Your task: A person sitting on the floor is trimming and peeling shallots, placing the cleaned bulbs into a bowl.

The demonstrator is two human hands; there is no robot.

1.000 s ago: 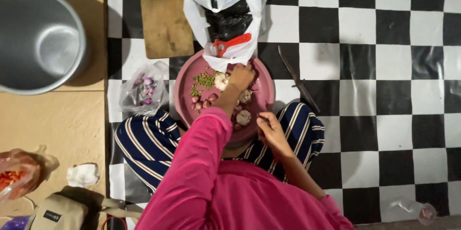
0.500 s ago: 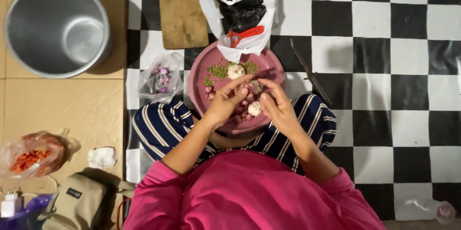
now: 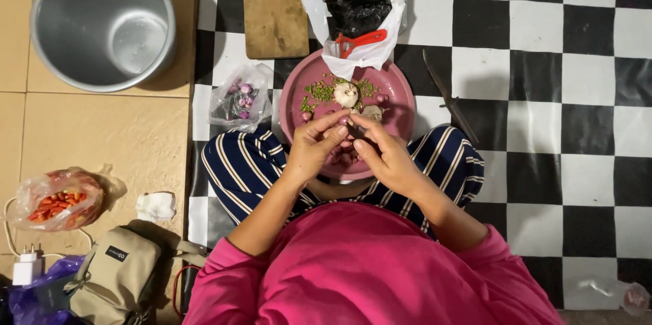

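A pink plate [image 3: 401,94] rests on my lap, over striped trousers. It holds a white garlic bulb [image 3: 346,94], green chopped bits [image 3: 318,91] and a few small purple shallots [image 3: 382,99]. My left hand [image 3: 314,147] and my right hand [image 3: 386,156] meet over the plate's near half. Their fingertips pinch one small clove [image 3: 353,128], which the fingers mostly hide.
Beyond the plate lie a white plastic bag with a red peeler [image 3: 360,41], a wooden cutting board [image 3: 274,9] and a knife [image 3: 448,97]. To the left are a bag of shallots [image 3: 239,97], a steel pot [image 3: 102,23], a bag of red chillies [image 3: 58,199] and a beige pouch [image 3: 115,281].
My left hand has drawn back from the far side of the plate. Both hands have come together over the near half, pinching the small clove.
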